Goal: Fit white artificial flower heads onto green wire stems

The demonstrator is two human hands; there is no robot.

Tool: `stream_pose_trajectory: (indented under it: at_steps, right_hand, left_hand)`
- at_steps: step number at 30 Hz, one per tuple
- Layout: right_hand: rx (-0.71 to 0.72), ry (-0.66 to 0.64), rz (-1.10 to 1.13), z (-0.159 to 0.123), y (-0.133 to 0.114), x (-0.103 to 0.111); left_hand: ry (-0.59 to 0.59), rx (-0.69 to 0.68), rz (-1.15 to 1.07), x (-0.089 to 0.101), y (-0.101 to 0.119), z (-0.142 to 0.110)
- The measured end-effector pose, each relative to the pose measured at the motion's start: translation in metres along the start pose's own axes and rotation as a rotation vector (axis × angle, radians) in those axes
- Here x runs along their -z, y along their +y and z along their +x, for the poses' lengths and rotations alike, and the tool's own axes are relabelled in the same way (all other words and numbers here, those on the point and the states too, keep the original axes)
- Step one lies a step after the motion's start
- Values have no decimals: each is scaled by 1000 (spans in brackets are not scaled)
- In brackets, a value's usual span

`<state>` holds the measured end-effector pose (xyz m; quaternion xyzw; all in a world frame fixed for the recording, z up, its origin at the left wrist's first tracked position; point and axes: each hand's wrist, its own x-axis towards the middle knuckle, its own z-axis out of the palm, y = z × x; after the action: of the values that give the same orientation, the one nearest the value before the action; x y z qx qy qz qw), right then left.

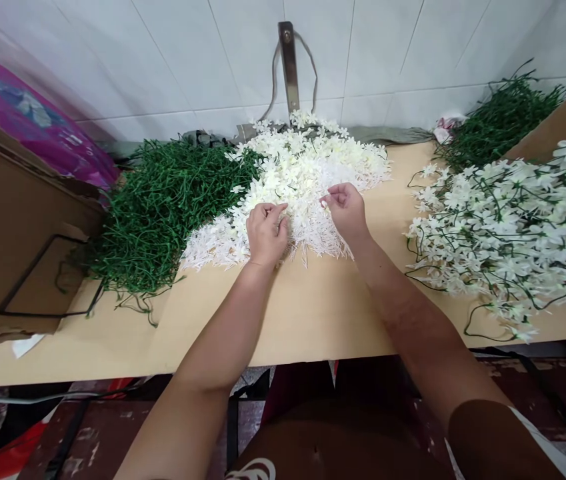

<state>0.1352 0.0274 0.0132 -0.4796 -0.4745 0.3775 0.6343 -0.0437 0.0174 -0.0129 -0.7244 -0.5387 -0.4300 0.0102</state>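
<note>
Over the white flowers (pixel 283 163) at frame centre, the right hand (pixel 349 212) pinches a small white piece (pixel 324 204) and the left hand (pixel 266 233) curls, its hold unclear, apparently picking out pieces, which calls for steady fingertips next.

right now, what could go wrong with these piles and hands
The right hand seems to pinch a small pale piece; if dropped, it could get lost in the white heap below.

The green stems press against that heap, so the two might tangle or mix.

White-flowered stems trail beside the right forearm, which could snag and drag them.
</note>
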Motion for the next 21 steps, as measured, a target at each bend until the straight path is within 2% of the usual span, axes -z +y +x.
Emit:
stream_pose_trajectory:
  at_steps: [3, 5, 13, 15, 18, 21]
  right_hand:
    - [-54, -51, 30, -7, 4, 6]
    - [-38, -54, 29, -9, 6, 10]
    - [245, 53, -182, -13, 8, 21]
    - [224, 52, -159, -13, 7, 21]
    - [155, 4, -55, -14, 8, 17]
    - [152, -55, -1, -18, 10, 11]
  left_hand:
    - [-21, 29, 61, -3, 9, 0]
    - [-43, 47, 97, -3, 14, 3]
    - [-114, 127, 189, -3, 16, 30]
    - [-86, 162, 147, 0, 14, 35]
    - [18, 202, 3, 8, 14, 42]
    - [133, 324, -353, 19, 20, 43]
